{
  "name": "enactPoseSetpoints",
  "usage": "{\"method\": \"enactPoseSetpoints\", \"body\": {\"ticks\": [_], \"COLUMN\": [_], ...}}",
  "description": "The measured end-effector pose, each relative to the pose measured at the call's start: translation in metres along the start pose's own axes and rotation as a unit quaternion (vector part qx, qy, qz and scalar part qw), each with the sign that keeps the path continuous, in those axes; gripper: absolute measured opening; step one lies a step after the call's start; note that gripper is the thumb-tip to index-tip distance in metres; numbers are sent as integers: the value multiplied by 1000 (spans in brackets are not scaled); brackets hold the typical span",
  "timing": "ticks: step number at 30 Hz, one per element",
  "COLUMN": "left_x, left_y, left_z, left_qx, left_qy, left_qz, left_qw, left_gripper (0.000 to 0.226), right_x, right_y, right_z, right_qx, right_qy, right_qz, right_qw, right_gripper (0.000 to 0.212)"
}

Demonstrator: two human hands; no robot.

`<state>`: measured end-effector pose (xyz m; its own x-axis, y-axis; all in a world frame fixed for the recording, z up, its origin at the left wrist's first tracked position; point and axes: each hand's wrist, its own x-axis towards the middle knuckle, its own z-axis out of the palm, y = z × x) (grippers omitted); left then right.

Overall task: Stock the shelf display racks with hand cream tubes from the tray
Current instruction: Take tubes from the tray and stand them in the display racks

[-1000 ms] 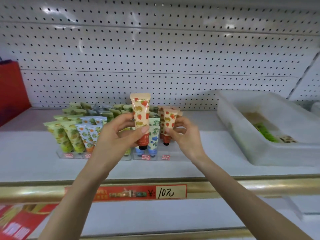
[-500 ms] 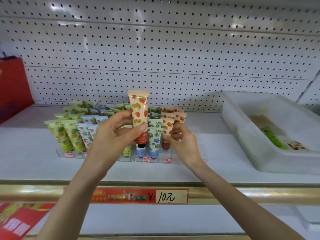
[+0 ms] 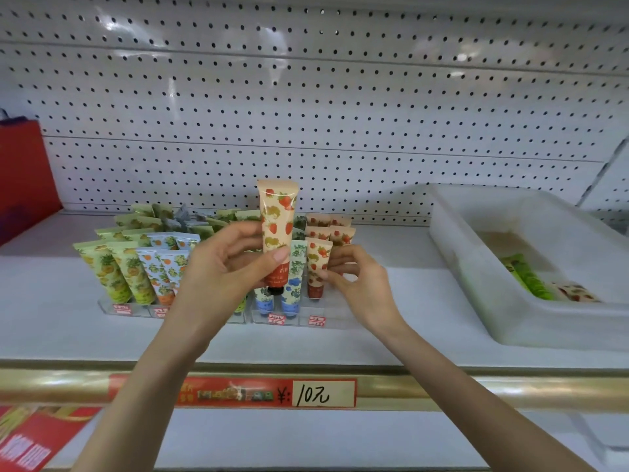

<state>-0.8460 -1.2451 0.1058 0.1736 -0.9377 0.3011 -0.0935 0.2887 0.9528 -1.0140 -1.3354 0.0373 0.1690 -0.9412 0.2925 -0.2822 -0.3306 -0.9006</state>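
My left hand [image 3: 218, 270] grips a peach strawberry-print tube [image 3: 277, 219] upright, cap down, above the clear display racks [image 3: 326, 320]. My right hand [image 3: 357, 277] pinches the front strawberry tube [image 3: 317, 264] standing in the rightmost rack lane, with more strawberry tubes [image 3: 335, 229] behind it. Blue-flower tubes [image 3: 294, 287] stand in the lane to its left. Pineapple tubes [image 3: 115, 267] and orange-print tubes [image 3: 163, 264] fill the left lanes. The white tray [image 3: 476, 267] at the right holds a green tube [image 3: 526, 277] and a strawberry tube [image 3: 575, 292].
The racks stand on a white shelf [image 3: 68, 328] backed by white pegboard [image 3: 306, 114]. A gold rail with a red price label [image 3: 269, 393] runs along the shelf's front edge. A red bag [image 3: 23, 172] stands at the far left.
My right hand has settled the front strawberry tube lower into the rightmost lane. My left hand keeps its tube upright in about the same place.
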Motion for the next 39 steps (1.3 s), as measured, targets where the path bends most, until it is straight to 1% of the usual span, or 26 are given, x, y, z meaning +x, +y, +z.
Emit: {"method": "enactPoseSetpoints", "body": {"ticks": [3,5,8,9,11,13,18,21,23,24,27,29,34,39], "left_x": [0,1,2,2,2,1,0,-1,0,0,0,-1,-3,-8], "left_y": [1,1,3,3,4,3,0,-4,-8,-10,-19,-25,-36,-42], "left_z": [7,14,25,30,37,43,50,52,47,43,30,22,9,2], "left_qx": [9,28,57,63,69,81,127,180,265,319,479,544,612,636], "left_qy": [-16,-27,-39,-43,-50,-52,-29,-14,5,15,23,6,-28,-43], "left_qz": [11,23,43,49,54,58,76,98,135,155,210,203,171,155], "left_qw": [1000,999,997,996,995,994,989,979,955,935,852,814,771,754], "left_gripper": [31,30,27,27,26,25,24,25,37,45,58,64,71,75], "right_x": [0,-2,-8,-10,-14,-16,-21,-20,-17,-14,-3,4,11,11], "right_y": [-9,-24,-48,-55,-63,-64,-61,-62,-61,-59,-45,-32,-6,8], "right_z": [-16,-26,-36,-38,-42,-43,-45,-46,-48,-49,-51,-50,-39,-29], "right_qx": [-2,39,133,154,170,166,203,226,236,236,190,154,103,61], "right_qy": [20,12,-23,-36,-48,-39,-38,-38,-30,-27,-16,-10,-19,-28], "right_qz": [-18,-33,-56,-63,-73,-80,-65,-60,-54,-50,-45,-32,-9,-13], "right_qw": [1000,999,989,985,982,982,976,971,970,970,981,987,994,998], "right_gripper": [16,9,27,29,25,20,15,18,17,15,14,15,16,16]}}
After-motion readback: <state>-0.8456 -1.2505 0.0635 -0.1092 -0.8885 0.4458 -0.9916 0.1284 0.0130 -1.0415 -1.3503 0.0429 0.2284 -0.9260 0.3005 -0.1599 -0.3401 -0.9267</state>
